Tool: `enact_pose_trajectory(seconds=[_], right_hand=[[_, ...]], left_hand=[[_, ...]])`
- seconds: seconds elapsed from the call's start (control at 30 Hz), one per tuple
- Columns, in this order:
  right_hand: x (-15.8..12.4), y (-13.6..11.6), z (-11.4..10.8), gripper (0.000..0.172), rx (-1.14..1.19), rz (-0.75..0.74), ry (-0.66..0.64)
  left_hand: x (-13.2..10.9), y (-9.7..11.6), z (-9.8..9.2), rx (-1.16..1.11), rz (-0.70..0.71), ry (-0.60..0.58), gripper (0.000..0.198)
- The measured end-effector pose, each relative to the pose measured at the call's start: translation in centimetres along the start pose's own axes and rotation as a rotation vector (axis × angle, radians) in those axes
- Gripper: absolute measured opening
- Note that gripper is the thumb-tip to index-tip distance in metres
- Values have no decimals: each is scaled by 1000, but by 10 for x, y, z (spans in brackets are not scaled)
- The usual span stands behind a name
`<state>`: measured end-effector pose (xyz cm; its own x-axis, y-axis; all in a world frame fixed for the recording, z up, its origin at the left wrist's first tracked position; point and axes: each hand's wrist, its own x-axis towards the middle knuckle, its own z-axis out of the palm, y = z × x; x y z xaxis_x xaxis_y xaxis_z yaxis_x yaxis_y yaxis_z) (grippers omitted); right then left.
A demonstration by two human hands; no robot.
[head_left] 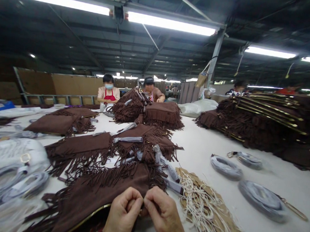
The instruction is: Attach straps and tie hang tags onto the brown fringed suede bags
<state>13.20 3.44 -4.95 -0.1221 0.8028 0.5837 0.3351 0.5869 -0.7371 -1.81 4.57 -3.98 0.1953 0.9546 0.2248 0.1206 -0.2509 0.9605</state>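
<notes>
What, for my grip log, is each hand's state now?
Left hand: closed, fingers pinched at the brown fringed bag; anything held cannot be told.
Right hand: closed, pinched beside the left; anything held cannot be told.

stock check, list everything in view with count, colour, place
Open bag: one, dark brown, fringed, front centre
Other bags: several, dark brown, mid table and left
Bag piles: two, dark brown, far centre and right
Coiled straps: several, grey wrapped, left and right
Cards: one heap, brown with white strings, right of hands
Sack: one, whitish, between the piles
Table: one, white, beneath the bags
Co-workers: at least three, mixed clothing, far side
Lights: several, white, overhead
Post: one, grey, right of centre
Panels: several, brown, back left
Left hand, right hand: one each, bare, fingers pinched at open bag
</notes>
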Motion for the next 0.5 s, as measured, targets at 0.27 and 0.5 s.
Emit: enact_pose_trajectory(seconds=[0.27,0.5], right_hand=[[4,-3,-3,24,-51,71,-56],[-9,-31,-40,17,-191,261,-290]], left_hand=[[5,10,-5,81,34,-12,33],[16,36,-19,85,-225,-221,29]])
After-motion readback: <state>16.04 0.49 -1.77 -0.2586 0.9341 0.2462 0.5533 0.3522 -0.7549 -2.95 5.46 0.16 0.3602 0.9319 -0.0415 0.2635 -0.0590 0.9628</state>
